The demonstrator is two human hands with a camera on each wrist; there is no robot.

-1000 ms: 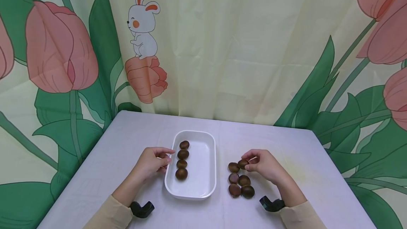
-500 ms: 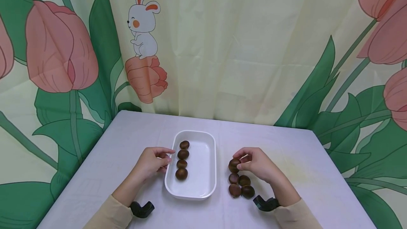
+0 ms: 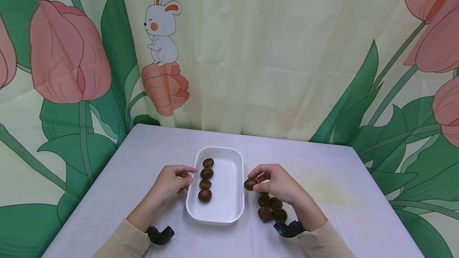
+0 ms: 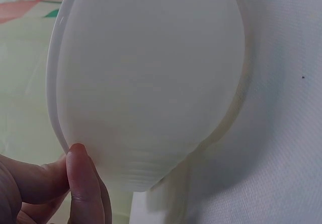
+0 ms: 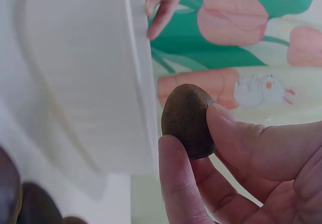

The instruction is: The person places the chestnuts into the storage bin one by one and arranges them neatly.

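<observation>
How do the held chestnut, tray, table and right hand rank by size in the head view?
1. Table, even cut off by the frame
2. Tray
3. Right hand
4. Held chestnut

left hand at white tray

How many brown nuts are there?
10: four nuts in a line in the white tray, one nut held by the right hand, and five nuts on the table, one mostly hidden by that hand, which may hide more.
</observation>
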